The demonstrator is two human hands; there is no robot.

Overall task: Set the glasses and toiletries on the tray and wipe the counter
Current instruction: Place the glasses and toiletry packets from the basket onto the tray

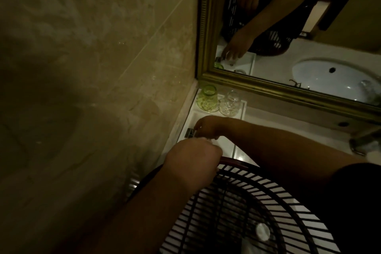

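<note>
Dim light, view down into the counter corner. The white tray (238, 146) sat on the tabletop (278, 123) against the marble wall (92, 57), below the gilt-framed mirror (268, 27). At its far end stood two tumblers, mouths down and just beside each other — a green glass (207, 99) nearer the wall and a clear glass (230, 103). Both looked already placed.

Your right hand (208, 128) reached across to the tray's middle, fingers (199, 127) pinched on a small dark toiletry item (191, 132) at the wall-side rim; what it was, you could not tell from this light. Your left hand (193, 159) hovered at the tray's near end by the rim of the dark slatted basket (247, 202), fingers curled under — whether they held anything could not be seen.

Handling, judged: the tumblers are rigid, smooth and breakable — take them round the body, not by the rim, and set down without knocking one against the other. The toiletry item seems light; a fingertip pinch should do. Wiping was not yet begun; no cloth in view.
</note>
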